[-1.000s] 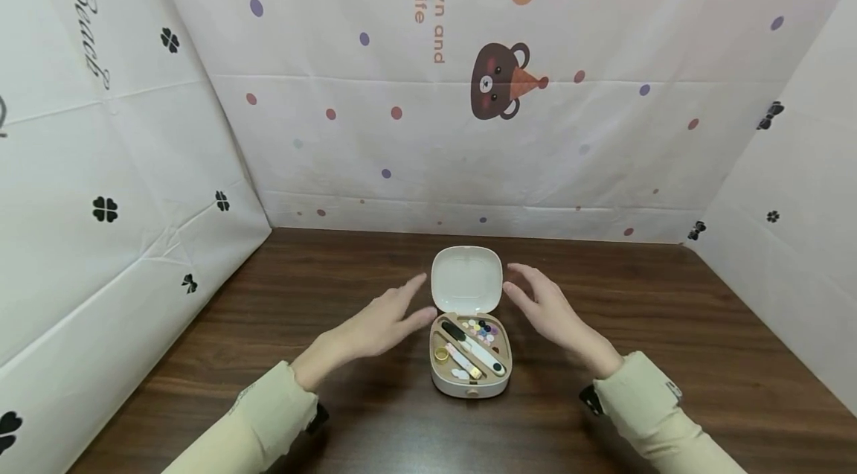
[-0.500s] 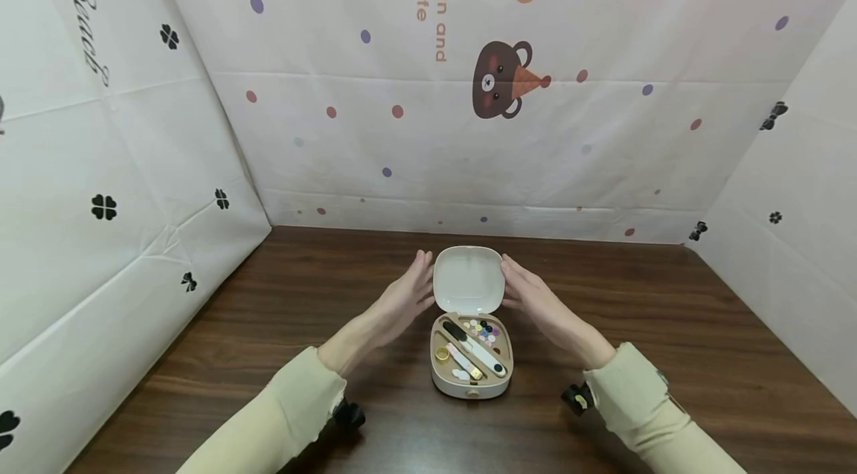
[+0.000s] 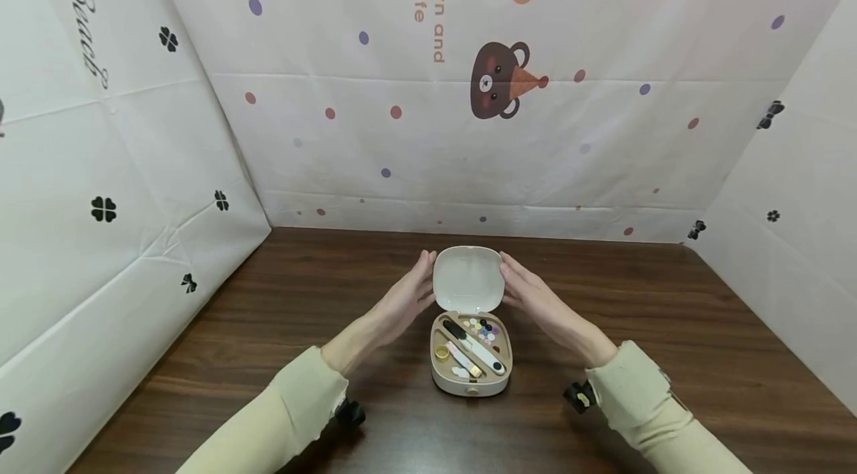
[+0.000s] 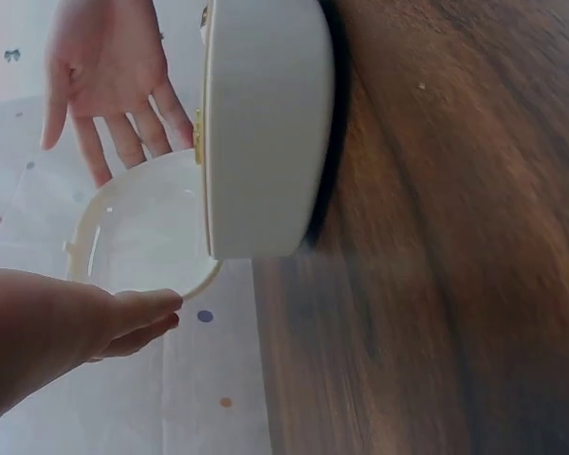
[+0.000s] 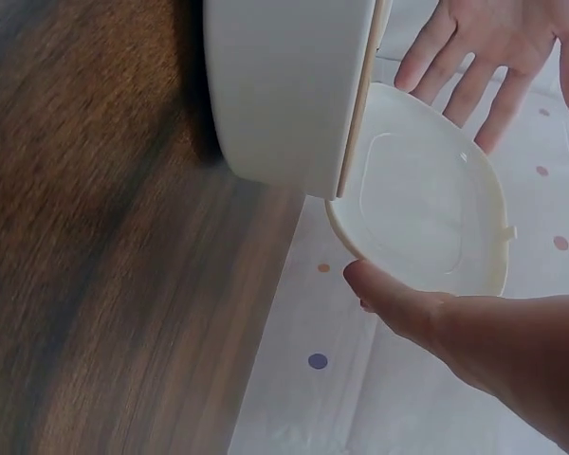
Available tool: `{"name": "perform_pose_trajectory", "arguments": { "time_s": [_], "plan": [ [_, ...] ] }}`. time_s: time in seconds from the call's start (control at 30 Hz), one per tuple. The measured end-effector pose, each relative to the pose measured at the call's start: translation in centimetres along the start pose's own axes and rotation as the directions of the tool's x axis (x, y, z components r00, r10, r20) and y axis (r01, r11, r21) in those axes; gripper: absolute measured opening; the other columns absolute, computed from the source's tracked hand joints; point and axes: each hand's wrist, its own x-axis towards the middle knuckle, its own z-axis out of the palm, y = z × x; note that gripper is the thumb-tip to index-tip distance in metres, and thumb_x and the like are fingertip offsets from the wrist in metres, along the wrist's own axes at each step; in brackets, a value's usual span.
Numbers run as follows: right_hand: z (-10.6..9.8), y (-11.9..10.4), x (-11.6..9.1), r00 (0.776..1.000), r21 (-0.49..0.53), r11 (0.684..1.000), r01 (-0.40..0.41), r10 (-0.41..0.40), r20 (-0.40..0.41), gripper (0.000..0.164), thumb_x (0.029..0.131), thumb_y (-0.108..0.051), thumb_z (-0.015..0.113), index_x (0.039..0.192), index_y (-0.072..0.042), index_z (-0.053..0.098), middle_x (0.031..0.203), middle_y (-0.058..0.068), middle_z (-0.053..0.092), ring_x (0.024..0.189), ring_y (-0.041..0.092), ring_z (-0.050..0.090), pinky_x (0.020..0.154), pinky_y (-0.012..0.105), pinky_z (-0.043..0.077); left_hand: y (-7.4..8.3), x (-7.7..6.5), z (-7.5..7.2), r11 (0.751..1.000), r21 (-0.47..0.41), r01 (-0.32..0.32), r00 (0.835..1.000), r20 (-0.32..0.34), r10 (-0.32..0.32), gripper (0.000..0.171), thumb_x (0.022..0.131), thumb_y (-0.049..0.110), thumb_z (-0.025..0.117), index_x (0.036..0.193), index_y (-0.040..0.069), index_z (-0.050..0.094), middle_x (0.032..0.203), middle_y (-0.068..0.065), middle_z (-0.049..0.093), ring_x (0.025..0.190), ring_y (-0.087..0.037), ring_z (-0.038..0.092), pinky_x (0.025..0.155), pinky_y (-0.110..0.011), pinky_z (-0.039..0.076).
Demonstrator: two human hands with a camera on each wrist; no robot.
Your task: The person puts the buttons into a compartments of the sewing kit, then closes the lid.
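A white sewing box (image 3: 471,388) stands on the table with its lid (image 3: 469,280) raised upright at the back. In its tan tray lie a white-handled tool with a dark end (image 3: 474,347), a slim pink-and-white piece (image 3: 463,360), a gold ring-like thimble (image 3: 442,353) and several coloured buttons (image 3: 485,330). My left hand (image 3: 402,303) is at the lid's left edge, fingers straight. On the opposite edge my right hand (image 3: 538,303) lies likewise, fingers extended. Both wrist views show straight fingers along the lid's (image 4: 147,227) rim, its back hidden.
The dark wooden table (image 3: 375,258) extends around the box. A white printed sheet (image 3: 335,154) hangs behind it, and similar sheets rise at the left (image 3: 134,236) and right (image 3: 797,236).
Both hands have moved in to the lid's sides, the left one travelling right and turning its palm inward. Over the last half second they stay nearly still. The box has not moved.
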Motion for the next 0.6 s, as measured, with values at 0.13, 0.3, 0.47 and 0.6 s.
{"name": "perform_pose_trajectory", "arguments": {
  "time_s": [0.13, 0.3, 0.47, 0.6],
  "plan": [
    [0.0, 0.1, -0.1, 1.0, 0.0, 1.0, 0.005, -0.005, 0.001, 0.067, 0.106, -0.041, 0.025, 0.155, -0.004, -0.003, 0.162, 0.02, 0.002, 0.147, 0.04, 0.015, 0.115, 0.056, 0.026, -0.2, -0.3, -0.2, 0.999, -0.002, -0.036, 0.999, 0.011, 0.036, 0.078, 0.1, 0.061, 0.023, 0.156, 0.01, 0.004, 0.163, -0.01, 0.007, 0.151, -0.03, 0.011, 0.121, -0.049, 0.015],
    [0.0, 0.0, -0.6, 1.0, 0.017, 1.0, 0.019, -0.019, 0.008, 0.064, 0.107, -0.039, 0.025, 0.155, -0.002, 0.003, 0.16, 0.023, 0.011, 0.145, 0.042, 0.02, 0.114, 0.057, 0.027, -0.3, -0.8, -0.3, 0.995, -0.045, -0.084, 0.996, -0.006, 0.084, 0.062, 0.104, 0.049, 0.029, 0.15, 0.007, 0.022, 0.156, -0.015, 0.024, 0.147, -0.032, 0.023, 0.119, -0.052, 0.019],
    [0.2, 0.3, -1.0, 0.999, -0.013, 0.999, 0.038, -0.038, -0.002, 0.061, 0.106, -0.039, 0.027, 0.153, -0.001, 0.017, 0.157, 0.025, 0.021, 0.142, 0.043, 0.029, 0.111, 0.056, 0.032, -0.6, -1.2, 0.1, 0.995, 0.0, -0.1, 0.993, -0.06, 0.1, 0.045, 0.103, 0.033, 0.04, 0.137, 0.004, 0.033, 0.143, -0.018, 0.034, 0.139, -0.033, 0.035, 0.117, -0.053, 0.026],
    [0.3, 0.8, -1.4, 0.997, -0.074, 0.994, 0.08, -0.079, 0.017, 0.057, 0.107, -0.035, 0.03, 0.152, -0.001, 0.024, 0.157, 0.024, 0.024, 0.142, 0.041, 0.03, 0.109, 0.057, 0.033, -0.7, -1.8, 0.5, 0.99, 0.095, -0.103, 0.99, -0.09, 0.112, 0.037, 0.101, 0.027, 0.047, 0.129, 0.003, 0.039, 0.134, -0.019, 0.041, 0.131, -0.031, 0.042, 0.115, -0.051, 0.03]
  ]
}}
